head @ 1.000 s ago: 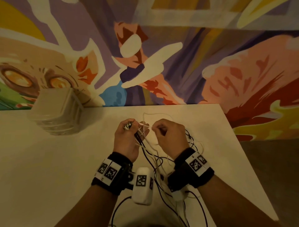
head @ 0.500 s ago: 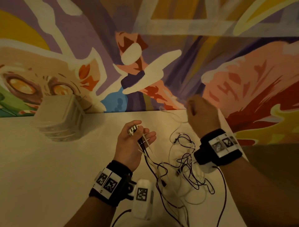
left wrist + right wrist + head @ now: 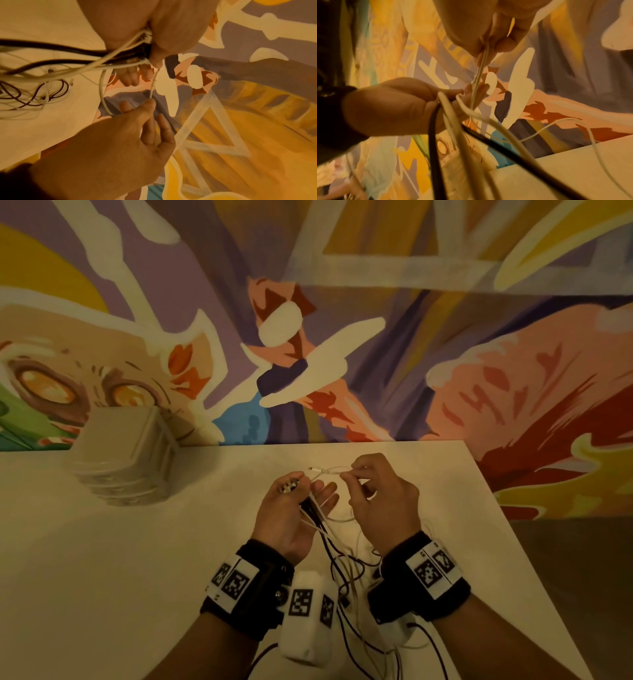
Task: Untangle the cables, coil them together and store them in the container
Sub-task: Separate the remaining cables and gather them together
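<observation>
Near the middle of the table, my left hand (image 3: 306, 489) grips a bundle of black and white cable ends (image 3: 317, 513) between thumb and palm, its fingers partly stretched out. Close beside it, my right hand (image 3: 346, 474) pinches a thin white cable (image 3: 325, 470) near its plug end. The left wrist view shows the bundle (image 3: 130, 54) under my thumb and the right hand's fingertips (image 3: 151, 102) on the thin cable. In the right wrist view the white cable (image 3: 481, 65) runs from my pinch down to the left hand (image 3: 393, 105). A loose tangle (image 3: 349, 573) lies under my wrists.
A pale lidded plastic container (image 3: 125, 457) stands at the back left of the white table (image 3: 137, 559), against the painted wall (image 3: 376, 302). The table's right edge (image 3: 513, 529) runs close to my right wrist, with floor beyond it.
Half a second ago my right hand was raised far to the right, drawing a white cable out. It has come back beside the left hand and pinches the cable near its end.
</observation>
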